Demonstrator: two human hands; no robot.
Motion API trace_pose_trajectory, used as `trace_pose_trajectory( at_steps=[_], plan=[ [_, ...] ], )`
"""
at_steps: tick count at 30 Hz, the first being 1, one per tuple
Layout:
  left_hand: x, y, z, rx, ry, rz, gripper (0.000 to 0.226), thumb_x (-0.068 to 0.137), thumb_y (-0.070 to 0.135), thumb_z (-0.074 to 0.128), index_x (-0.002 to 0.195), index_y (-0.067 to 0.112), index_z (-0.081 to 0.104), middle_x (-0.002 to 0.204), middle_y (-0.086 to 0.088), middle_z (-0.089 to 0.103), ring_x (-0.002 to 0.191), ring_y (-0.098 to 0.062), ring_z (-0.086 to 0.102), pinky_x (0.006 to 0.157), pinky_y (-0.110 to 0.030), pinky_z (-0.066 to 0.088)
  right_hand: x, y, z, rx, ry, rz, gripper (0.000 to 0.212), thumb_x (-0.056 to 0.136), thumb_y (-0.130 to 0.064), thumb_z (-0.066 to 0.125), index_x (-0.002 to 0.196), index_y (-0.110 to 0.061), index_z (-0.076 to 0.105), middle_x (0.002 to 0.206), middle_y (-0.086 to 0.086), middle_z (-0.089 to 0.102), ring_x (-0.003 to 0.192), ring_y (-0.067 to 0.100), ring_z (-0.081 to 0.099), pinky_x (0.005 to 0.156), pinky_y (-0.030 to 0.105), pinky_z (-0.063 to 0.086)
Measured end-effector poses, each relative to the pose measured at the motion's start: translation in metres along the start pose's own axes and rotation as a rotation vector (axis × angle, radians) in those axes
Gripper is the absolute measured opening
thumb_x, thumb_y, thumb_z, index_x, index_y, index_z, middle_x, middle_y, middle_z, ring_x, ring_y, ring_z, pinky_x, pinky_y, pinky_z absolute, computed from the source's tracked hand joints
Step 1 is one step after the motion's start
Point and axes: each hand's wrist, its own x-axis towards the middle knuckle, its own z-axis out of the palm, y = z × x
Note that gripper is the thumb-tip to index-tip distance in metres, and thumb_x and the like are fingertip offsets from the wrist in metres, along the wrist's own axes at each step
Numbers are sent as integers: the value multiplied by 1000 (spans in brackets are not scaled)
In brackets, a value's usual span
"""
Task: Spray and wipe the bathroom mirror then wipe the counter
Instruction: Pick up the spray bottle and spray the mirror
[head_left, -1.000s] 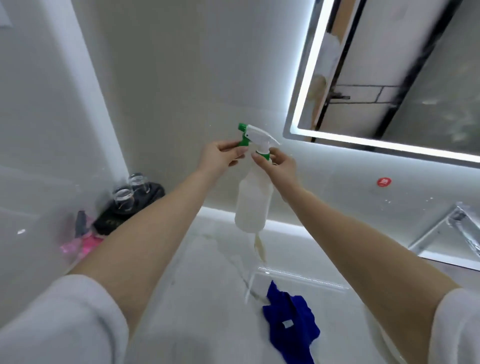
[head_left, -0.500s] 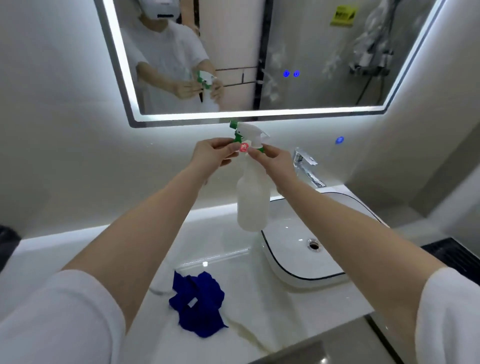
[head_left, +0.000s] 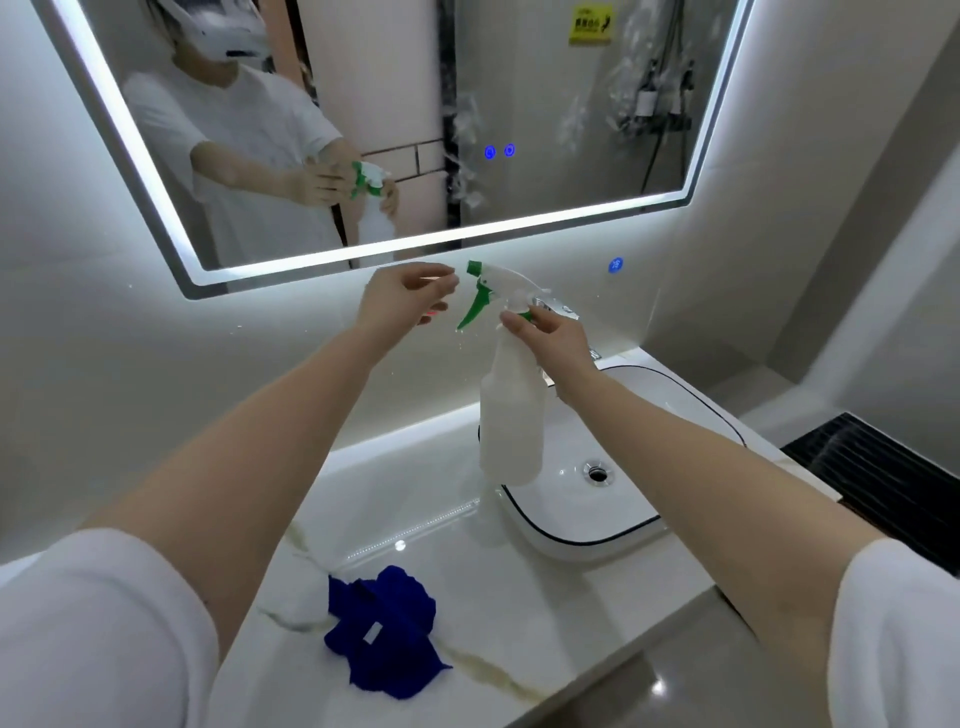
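A translucent white spray bottle (head_left: 511, 421) with a green trigger and nozzle hangs upright over the counter (head_left: 519, 623). My right hand (head_left: 550, 338) grips it at the neck. My left hand (head_left: 405, 299) hovers just left of the green nozzle, fingers loosely curled and holding nothing. The lit-edged mirror (head_left: 545, 104) fills the wall above and shows white smears near its middle. A crumpled blue cloth (head_left: 384, 629) lies on the white marble counter below my arms.
A white sink basin (head_left: 618, 530) with a dark rim sits on the counter to the right, with a chrome faucet (head_left: 563, 310) partly hidden behind my right hand. A black grille (head_left: 878, 478) lies far right. The mirror reflects a person.
The view swung from the left wall to the mirror and sink. My left hand has come off the spray nozzle and sits slightly left of it. My right hand kept the bottle.
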Motion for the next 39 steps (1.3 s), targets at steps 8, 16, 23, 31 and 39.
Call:
trace_pose_trajectory(
  at_steps=[8,16,23,31,39],
  plan=[
    [-1,17,12,-15,-87,150,24,86,20,69,109,25,69,92,7,73,85,-9,70,80,-27,56,-8,-7,-1,5,18,-15,33,82,-25,76,112,-14,68,92,-6,70,84,9,64,82,27,53],
    [4,23,28,157,30,320,15,92,16,59,99,12,72,85,2,68,72,-10,61,71,-14,50,-9,-4,-2,35,86,-25,22,83,-23,75,102,-13,73,85,-4,71,77,9,65,75,23,53],
    [9,22,26,111,-15,229,26,94,38,56,78,20,68,69,6,64,66,-13,62,67,-24,52,-6,3,-3,15,116,-20,49,77,-33,80,118,-9,67,105,3,72,93,16,66,85,32,54],
    [7,15,20,-230,-114,101,35,87,27,69,120,17,63,100,9,68,99,-11,65,81,-23,55,-7,-1,-9,-19,146,-21,55,71,-41,81,116,-12,69,107,1,72,100,19,67,89,36,55],
    [2,26,25,-156,-188,144,21,83,17,72,104,18,71,91,7,72,81,-1,67,62,-14,50,-14,-3,-12,-83,136,-26,65,67,-50,79,120,-14,67,105,-1,73,101,19,67,84,36,56]
  ],
)
